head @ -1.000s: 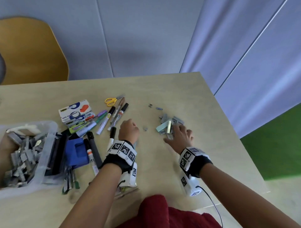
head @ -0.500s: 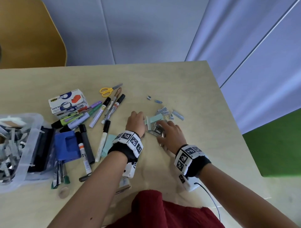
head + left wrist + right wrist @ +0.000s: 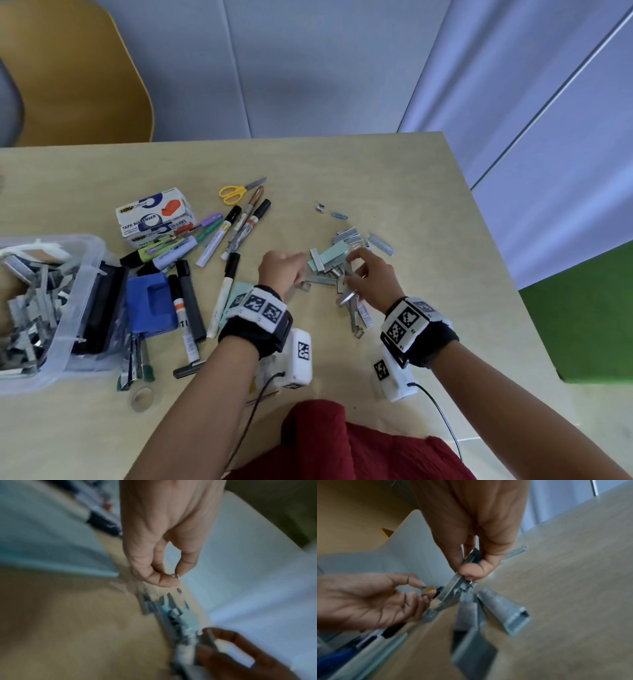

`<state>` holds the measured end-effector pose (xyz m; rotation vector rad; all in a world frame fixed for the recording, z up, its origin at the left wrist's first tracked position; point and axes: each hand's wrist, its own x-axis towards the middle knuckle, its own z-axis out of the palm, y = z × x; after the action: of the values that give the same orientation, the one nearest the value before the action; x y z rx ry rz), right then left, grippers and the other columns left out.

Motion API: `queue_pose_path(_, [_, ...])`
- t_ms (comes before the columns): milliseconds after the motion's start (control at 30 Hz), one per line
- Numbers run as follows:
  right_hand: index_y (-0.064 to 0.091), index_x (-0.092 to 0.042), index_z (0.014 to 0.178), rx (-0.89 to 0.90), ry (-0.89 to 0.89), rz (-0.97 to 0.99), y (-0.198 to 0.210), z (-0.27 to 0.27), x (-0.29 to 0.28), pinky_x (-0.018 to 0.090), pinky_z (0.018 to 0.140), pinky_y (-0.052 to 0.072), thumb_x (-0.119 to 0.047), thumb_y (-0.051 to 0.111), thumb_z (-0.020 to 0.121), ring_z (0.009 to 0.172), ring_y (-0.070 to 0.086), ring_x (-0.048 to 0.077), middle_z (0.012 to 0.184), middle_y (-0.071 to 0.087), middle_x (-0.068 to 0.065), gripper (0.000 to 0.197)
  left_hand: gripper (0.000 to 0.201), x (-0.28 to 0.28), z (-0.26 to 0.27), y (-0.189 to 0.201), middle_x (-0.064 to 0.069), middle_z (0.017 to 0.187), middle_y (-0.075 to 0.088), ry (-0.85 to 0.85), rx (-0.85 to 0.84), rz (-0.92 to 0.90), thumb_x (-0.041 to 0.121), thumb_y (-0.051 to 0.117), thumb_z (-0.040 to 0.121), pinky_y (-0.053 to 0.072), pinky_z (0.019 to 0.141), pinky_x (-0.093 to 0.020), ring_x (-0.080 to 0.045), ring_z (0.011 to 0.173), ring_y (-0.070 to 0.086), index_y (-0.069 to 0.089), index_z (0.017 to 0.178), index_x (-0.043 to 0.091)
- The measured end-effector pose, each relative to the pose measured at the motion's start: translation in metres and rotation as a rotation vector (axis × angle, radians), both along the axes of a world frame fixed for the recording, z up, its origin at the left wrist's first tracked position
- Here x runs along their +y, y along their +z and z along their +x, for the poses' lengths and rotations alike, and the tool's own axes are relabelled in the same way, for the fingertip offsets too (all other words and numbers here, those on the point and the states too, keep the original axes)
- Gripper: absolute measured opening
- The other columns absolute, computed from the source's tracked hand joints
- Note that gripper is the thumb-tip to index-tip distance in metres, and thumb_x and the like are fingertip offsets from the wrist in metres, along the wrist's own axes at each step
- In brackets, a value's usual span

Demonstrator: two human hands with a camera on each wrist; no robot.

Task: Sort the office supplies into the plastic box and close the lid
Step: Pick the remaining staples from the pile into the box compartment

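Metal staple strips (image 3: 337, 265): right hand (image 3: 371, 279) pinches one, left hand (image 3: 279, 270) a fragment (gather before lifting).

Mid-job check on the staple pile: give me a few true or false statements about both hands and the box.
1. The right hand pinches a staple strip. True.
2. The left hand is empty. False: it pinches a small staple piece.
3. The plastic box has its lid on. False: it stands open, with staples inside.
4. The yellow scissors lie in the box. False: they lie on the table.
5. Loose staple strips lie on the table. True.
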<state>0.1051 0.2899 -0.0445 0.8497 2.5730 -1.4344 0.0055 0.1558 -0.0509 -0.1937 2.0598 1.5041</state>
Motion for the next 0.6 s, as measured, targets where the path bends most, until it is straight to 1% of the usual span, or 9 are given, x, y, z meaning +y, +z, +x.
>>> queue_pose_path(67, [0.053, -0.018, 0.091, 0.038, -0.015, -0.021, 0.005, -0.001, 0.000, 0.010, 0.045, 0.044, -0.004, 0.061, 0.082, 0.037, 0.049, 0.000, 0.055, 0.054, 0.000, 0.018, 0.022, -0.005, 0.005, 0.004, -0.002, 0.043, 0.051, 0.287, -0.347, 0.415, 0.001, 0.047, 0.089, 0.044, 0.044, -0.021, -0.012, 0.034, 0.047, 0.050, 0.067, 0.002])
queue_pose_path(133, [0.054, -0.018, 0.089, 0.090, -0.009, -0.037, 0.014, -0.004, -0.005, 0.014, 0.047, 0.046, -0.003, 0.062, 0.081, 0.037, 0.047, 0.000, 0.053, 0.052, -0.002, 0.019, 0.022, -0.008, 0.008, 0.008, -0.008, 0.057, 0.052, 0.420, -0.549, 0.620, 0.006, 0.037, 0.093, 0.044, 0.039, -0.016, -0.013, 0.035, 0.049, 0.051, 0.077, 0.001])
queue_pose_path(200, [0.055, -0.016, 0.092, 0.130, 0.037, -0.038, 0.024, -0.009, -0.012, 0.013, 0.045, 0.043, -0.002, 0.061, 0.080, 0.037, 0.046, 0.001, 0.055, 0.051, -0.002, 0.019, 0.030, -0.007, 0.012, 0.011, -0.010, 0.065, 0.049, 0.392, -0.581, 0.620, 0.014, 0.033, 0.095, 0.045, 0.041, -0.017, -0.015, 0.041, 0.051, 0.051, 0.076, 0.001])
queue_pose_path(300, [0.057, -0.014, 0.100, 0.176, 0.130, 0.013, 0.037, -0.016, -0.026, 0.014, 0.047, 0.037, -0.004, 0.062, 0.080, 0.042, 0.044, 0.003, 0.059, 0.048, -0.002, 0.023, 0.044, 0.000, 0.023, 0.017, -0.010, 0.063, 0.053, 0.286, -0.568, 0.548, 0.029, 0.031, 0.100, 0.050, 0.050, -0.024, -0.017, 0.051, 0.055, 0.054, 0.076, 0.000])
queue_pose_path(367, [0.056, -0.014, 0.109, 0.204, 0.209, 0.083, 0.042, -0.019, -0.035, 0.018, 0.055, 0.040, -0.007, 0.062, 0.082, 0.051, 0.043, 0.004, 0.064, 0.049, -0.001, 0.029, 0.046, 0.003, 0.029, 0.018, -0.011, 0.070, 0.056, 0.247, -0.583, 0.572, 0.033, 0.026, 0.101, 0.045, 0.062, -0.028, -0.018, 0.063, 0.054, 0.055, 0.083, 0.002])
queue_pose_path(433, [0.054, -0.015, 0.117, 0.215, 0.282, 0.162, 0.044, -0.020, -0.042, 0.025, 0.065, 0.045, -0.008, 0.062, 0.083, 0.063, 0.048, 0.011, 0.075, 0.051, 0.000, 0.035, 0.043, 0.004, 0.034, 0.016, -0.008, 0.073, 0.060, 0.239, -0.614, 0.622, 0.033, 0.024, 0.100, 0.041, 0.065, -0.028, -0.018, 0.067, 0.056, 0.056, 0.085, 0.009])
queue_pose_path(500, [0.054, -0.016, 0.118, 0.226, 0.299, 0.209, 0.045, -0.019, -0.045, 0.029, 0.069, 0.046, -0.010, 0.061, 0.082, 0.070, 0.049, 0.015, 0.079, 0.053, 0.001, 0.037, 0.041, 0.004, 0.035, 0.014, -0.002, 0.061, 0.060, 0.242, -0.629, 0.583, 0.032, 0.026, 0.100, 0.041, 0.056, -0.023, -0.013, 0.055, 0.055, 0.054, 0.075, 0.014])
queue_pose_path(567, [0.057, -0.014, 0.115, 0.256, 0.242, 0.220, 0.044, -0.020, -0.044, 0.027, 0.069, 0.044, -0.013, 0.061, 0.084, 0.071, 0.050, 0.015, 0.079, 0.054, 0.001, 0.031, 0.040, 0.001, 0.034, 0.012, -0.001, 0.051, 0.052, 0.264, -0.628, 0.519, 0.033, 0.033, 0.098, 0.038, 0.040, -0.014, -0.011, 0.044, 0.048, 0.052, 0.068, 0.014])
queue_pose_path(600, [0.058, -0.012, 0.112, 0.274, 0.197, 0.228, 0.044, -0.020, -0.041, 0.024, 0.068, 0.042, -0.014, 0.060, 0.085, 0.072, 0.050, 0.015, 0.079, 0.055, 0.002, 0.027, 0.044, 0.000, 0.033, 0.010, -0.001, 0.048, 0.049, 0.265, -0.641, 0.523, 0.036, 0.035, 0.098, 0.035, 0.036, -0.011, -0.011, 0.038, 0.045, 0.053, 0.065, 0.013])
